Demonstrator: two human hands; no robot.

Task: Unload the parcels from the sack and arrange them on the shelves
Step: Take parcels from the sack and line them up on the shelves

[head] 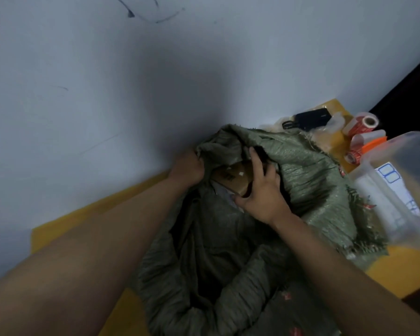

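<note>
Sack (228,238) fabric is spread across the yellow desk (58,229), mouth open toward the wall (107,93). The rim is gripped by the left hand (188,167). A brown parcel (230,177) inside the mouth is clasped by the right hand (262,190). Straight withdrawal is advised; the plastic container (398,187) just beside restricts room rightward.

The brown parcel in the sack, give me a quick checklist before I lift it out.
1. Right hand grips the brown parcel: ok.
2. Left hand holds the sack rim open: ok.
3. Parcel free of sack folds: cannot tell, its far end is hidden.
4. Other parcels resting on it: cannot tell.
5. Shelf space ready: cannot tell, no shelf in view.
6. Clear plastic tub close on the right: not ok, mind it.
</note>
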